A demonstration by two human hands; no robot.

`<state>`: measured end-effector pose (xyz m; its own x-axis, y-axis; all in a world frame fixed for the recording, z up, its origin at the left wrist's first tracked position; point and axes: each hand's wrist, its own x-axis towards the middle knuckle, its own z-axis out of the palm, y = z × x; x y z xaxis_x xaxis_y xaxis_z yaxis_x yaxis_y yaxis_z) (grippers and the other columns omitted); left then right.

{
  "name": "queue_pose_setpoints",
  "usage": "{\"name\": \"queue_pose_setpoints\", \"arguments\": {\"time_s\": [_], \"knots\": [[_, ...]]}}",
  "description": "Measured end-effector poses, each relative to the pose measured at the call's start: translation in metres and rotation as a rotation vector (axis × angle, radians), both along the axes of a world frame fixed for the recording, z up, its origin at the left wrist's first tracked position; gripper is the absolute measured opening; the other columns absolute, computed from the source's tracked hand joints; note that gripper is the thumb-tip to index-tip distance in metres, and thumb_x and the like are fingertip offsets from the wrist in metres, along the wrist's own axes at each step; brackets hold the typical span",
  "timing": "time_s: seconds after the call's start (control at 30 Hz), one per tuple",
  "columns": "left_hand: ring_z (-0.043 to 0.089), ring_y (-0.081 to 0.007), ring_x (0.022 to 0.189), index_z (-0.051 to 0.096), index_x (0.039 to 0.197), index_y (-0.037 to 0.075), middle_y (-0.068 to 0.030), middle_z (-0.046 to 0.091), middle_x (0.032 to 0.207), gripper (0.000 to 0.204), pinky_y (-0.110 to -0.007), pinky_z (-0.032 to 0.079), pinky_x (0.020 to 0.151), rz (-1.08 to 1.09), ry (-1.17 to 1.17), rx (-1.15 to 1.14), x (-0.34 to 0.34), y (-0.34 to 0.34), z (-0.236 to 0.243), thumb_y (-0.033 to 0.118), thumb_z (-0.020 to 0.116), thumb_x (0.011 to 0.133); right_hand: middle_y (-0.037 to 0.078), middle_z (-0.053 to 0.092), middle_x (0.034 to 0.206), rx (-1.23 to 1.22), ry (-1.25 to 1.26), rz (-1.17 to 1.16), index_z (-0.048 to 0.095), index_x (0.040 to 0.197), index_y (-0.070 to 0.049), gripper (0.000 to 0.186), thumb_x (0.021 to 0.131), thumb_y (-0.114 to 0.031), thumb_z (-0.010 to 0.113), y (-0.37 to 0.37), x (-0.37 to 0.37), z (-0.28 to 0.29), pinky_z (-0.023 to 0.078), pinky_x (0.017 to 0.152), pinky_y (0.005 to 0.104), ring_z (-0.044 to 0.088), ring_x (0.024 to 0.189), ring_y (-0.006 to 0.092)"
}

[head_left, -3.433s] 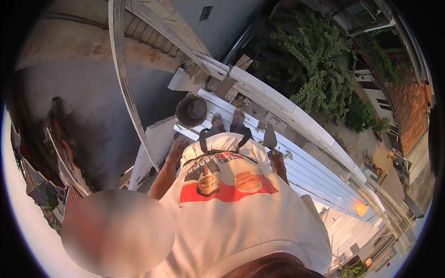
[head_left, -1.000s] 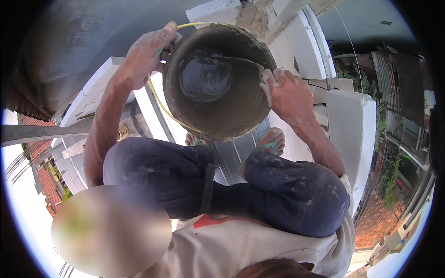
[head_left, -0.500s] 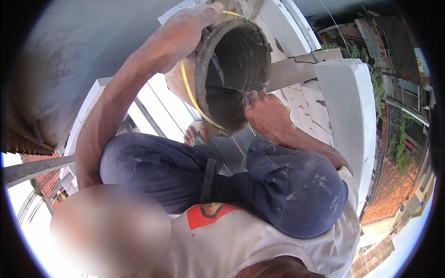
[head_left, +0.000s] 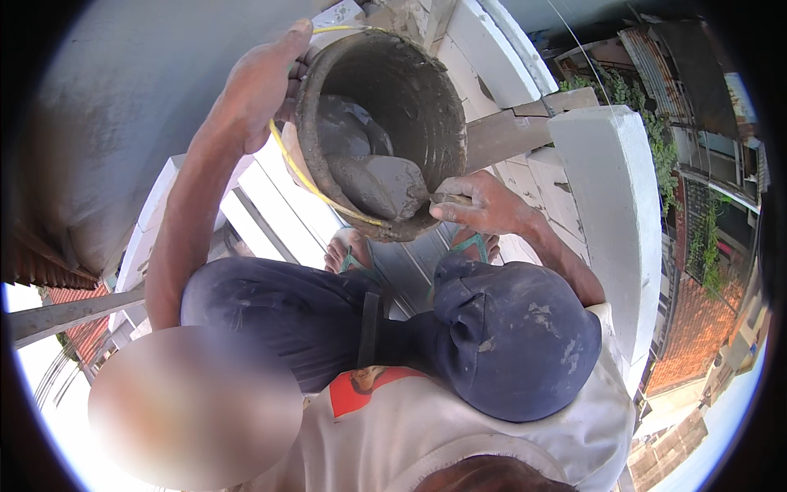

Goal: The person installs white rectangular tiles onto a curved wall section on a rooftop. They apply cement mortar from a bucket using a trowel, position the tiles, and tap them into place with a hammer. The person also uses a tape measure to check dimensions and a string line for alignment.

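Observation:
A mortar-crusted bucket (head_left: 438, 98) is tipped with its mouth toward me, above my feet. My left hand (head_left: 261, 90) is closed over the left side of its rim, near the thin yellow bail handle (head_left: 288, 160). Wet grey mortar (head_left: 348, 131) lies along the bucket's lower left inside. In my right hand (head_left: 488, 203), at the right side of the mouth, is the short handle of a trowel (head_left: 381, 182). Its blade is inside the bucket and coated with a mound of mortar.
I squat on pale metal-looking strips (head_left: 402, 275). White blocks (head_left: 611, 205) rise on my right, beside a wooden board (head_left: 508, 135). A grey plastered wall (head_left: 156, 74) stands on the left. A wooden bar (head_left: 78, 312) crosses at lower left. Rooftops (head_left: 697, 332) lie far below.
The bucket and my left hand have shifted left, and the bucket's mouth faces me more. The trowel blade has turned and now shows mortar heaped on it.

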<state>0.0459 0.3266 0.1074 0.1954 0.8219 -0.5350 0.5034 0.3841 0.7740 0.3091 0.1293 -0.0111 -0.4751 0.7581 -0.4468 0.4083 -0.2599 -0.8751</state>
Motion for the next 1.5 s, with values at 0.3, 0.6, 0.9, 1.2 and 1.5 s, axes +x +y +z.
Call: {"name": "queue_pose_setpoints", "arguments": {"time_s": [0.3,0.6,0.9,1.2,1.5], "knots": [[0.064,-0.0130,0.064,0.066,0.106,0.001,-0.0061,0.066,0.086,0.053,-0.029,0.057,0.059,0.141,-0.117,-0.004,-0.002,0.002,-0.003,0.050,0.045,0.112,0.003,0.061,0.075,-0.122,0.029,-0.596,0.069,0.101,-0.002,0.037,0.100,-0.039,0.070,-0.032,0.046,0.032,0.046,0.059,0.0291,0.058,0.063,0.0116],[0.059,-0.0118,0.068,0.065,0.106,0.002,-0.0049,0.062,0.087,0.053,-0.026,0.055,0.062,0.112,-0.226,-0.081,0.002,-0.003,-0.004,0.052,0.047,0.112,0.021,0.069,0.106,0.443,-1.104,-0.750,0.064,0.122,0.000,0.030,0.094,-0.011,0.060,0.026,0.056,-0.001,0.057,0.085,0.0518,0.071,0.101,0.0415],[0.063,-0.0128,0.075,0.066,0.107,0.000,-0.0066,0.064,0.090,0.054,-0.029,0.057,0.064,0.056,-0.248,-0.049,-0.003,-0.011,-0.002,0.052,0.051,0.110,0.026,0.062,0.135,0.364,-1.279,-0.725,0.059,0.138,-0.001,0.046,0.094,-0.012,0.061,0.022,0.057,-0.037,0.057,0.096,0.0532,0.068,0.116,0.0447],[0.063,-0.0167,0.087,0.068,0.115,0.001,-0.0081,0.067,0.097,0.059,-0.037,0.056,0.082,-0.037,-0.140,0.078,-0.003,-0.010,-0.012,0.055,0.046,0.111,0.022,0.074,0.117,0.637,-0.863,-0.415,0.069,0.127,-0.005,0.041,0.094,-0.030,0.074,-0.020,0.006,0.004,0.061,0.084,0.0471,0.075,0.096,0.0423],[0.063,-0.0186,0.090,0.067,0.122,-0.002,-0.0102,0.067,0.101,0.063,-0.038,0.056,0.084,-0.138,-0.054,0.068,-0.001,-0.016,-0.009,0.056,0.043,0.111,0.012,0.070,0.114,0.876,-0.923,-0.112,0.069,0.123,-0.007,0.036,0.089,-0.018,0.070,-0.001,-0.025,-0.004,0.062,0.076,0.0422,0.072,0.102,0.0286]]}}
